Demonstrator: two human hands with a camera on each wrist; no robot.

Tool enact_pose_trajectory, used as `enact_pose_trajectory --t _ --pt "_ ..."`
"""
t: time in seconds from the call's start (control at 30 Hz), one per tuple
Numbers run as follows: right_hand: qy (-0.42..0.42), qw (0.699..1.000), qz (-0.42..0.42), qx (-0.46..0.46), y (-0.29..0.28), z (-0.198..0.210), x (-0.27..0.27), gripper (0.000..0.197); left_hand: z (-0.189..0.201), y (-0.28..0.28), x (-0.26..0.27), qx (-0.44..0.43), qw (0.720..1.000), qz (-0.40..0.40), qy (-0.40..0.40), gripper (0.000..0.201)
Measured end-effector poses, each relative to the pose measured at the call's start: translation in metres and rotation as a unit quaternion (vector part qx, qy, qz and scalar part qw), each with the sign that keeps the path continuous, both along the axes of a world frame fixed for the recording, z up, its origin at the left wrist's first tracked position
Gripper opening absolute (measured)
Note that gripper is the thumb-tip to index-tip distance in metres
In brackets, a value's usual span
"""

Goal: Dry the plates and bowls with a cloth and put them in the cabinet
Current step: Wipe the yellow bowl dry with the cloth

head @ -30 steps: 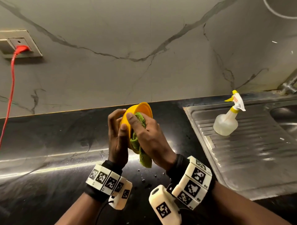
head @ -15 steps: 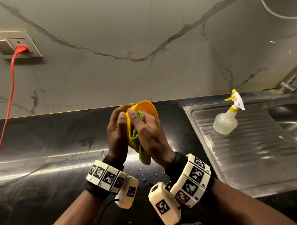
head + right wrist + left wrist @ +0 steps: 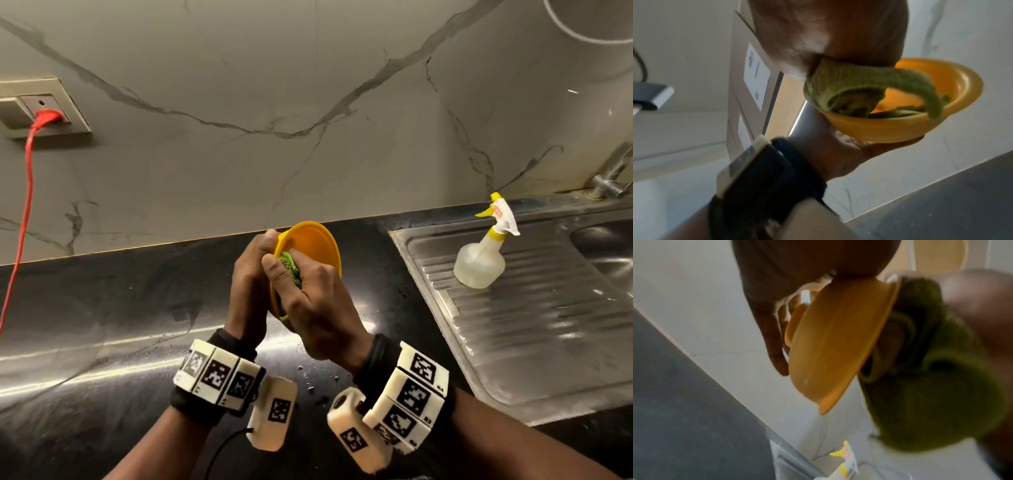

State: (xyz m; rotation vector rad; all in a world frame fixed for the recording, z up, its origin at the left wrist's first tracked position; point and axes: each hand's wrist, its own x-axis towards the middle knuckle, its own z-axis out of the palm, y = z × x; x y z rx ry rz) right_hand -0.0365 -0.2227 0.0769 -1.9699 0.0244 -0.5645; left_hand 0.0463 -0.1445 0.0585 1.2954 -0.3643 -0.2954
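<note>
Left hand [image 3: 248, 291] curled round the back of the yellow bowl [image 3: 310, 245], fingertips over its far rim, holding it on edge with the opening turned toward the right — presumably so the inside faces the wiping hand. Right hand [image 3: 308, 301] closed on a bunched green cloth [image 3: 291, 265], pressing it into the bowl's hollow; in the right wrist view, cloth [image 3: 859, 84] draped over the rim and folded down inside the bowl [image 3: 900, 128]. Both held up in the air above the black counter [image 3: 102, 308], around the middle of its length and nearer the back edge than the front, not resting on it. Scattered water drops on the counter below the wrists. Off to the right, a steel drainboard [image 3: 548, 325] with a spray bottle [image 3: 479, 263] standing near its back edge. On the wall at far left, a socket [image 3: 44, 106] with a red cable [image 3: 20, 222] hanging down. Judged: drying under way; no cabinet in view.
</note>
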Motion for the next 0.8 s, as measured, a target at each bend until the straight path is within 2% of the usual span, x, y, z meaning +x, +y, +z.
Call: enact_pose_trajectory --t 0.1,0.2,0.27,0.3,0.37,0.47,0.5,0.53,0.63,0.73,0.8 --pt "0.022 0.998 -0.019 0.055 0.000 0.004 0.002 0.039 -0.007 -0.001 -0.001 0.037 0.990 0.056 -0.120 0.028" --pt "0.068 0.987 -0.031 0.143 -0.006 0.001 0.011 0.050 -0.022 0.003 0.000 0.097 0.962 0.114 -0.229 0.021" --pt "0.100 0.979 -0.028 0.178 -0.010 -0.002 0.015 0.059 -0.027 0.006 -0.003 0.097 0.950 0.110 -0.276 0.021" --pt "0.105 0.980 -0.027 0.164 -0.011 -0.003 0.015 0.054 -0.026 0.007 -0.005 0.098 0.948 0.102 -0.285 0.022" --pt "0.088 0.991 -0.022 0.102 -0.012 -0.003 0.011 0.041 -0.023 0.010 0.002 0.110 0.964 0.080 -0.229 0.029" --pt "0.038 0.999 -0.004 0.003 -0.006 -0.006 0.008 0.036 -0.011 0.009 0.012 0.088 0.996 0.024 0.003 0.049" --pt "0.024 1.000 0.002 -0.010 -0.003 -0.008 0.008 0.035 -0.008 0.008 0.012 0.071 0.996 0.000 0.059 0.054" --pt "0.016 1.000 0.001 -0.009 0.001 -0.008 0.008 0.035 -0.007 0.007 0.010 0.056 0.995 -0.010 0.081 0.053" --pt "0.013 0.999 -0.002 0.037 0.004 -0.005 0.009 0.035 -0.005 0.003 0.003 -0.010 0.999 -0.001 0.032 0.031" --pt "0.044 0.993 -0.007 0.106 0.004 -0.002 0.010 0.040 -0.007 0.001 -0.002 -0.003 0.999 0.016 -0.032 0.042" --pt "0.083 0.977 -0.009 0.197 0.002 0.003 0.013 0.041 -0.011 0.001 -0.007 0.022 0.996 0.036 -0.085 0.049"
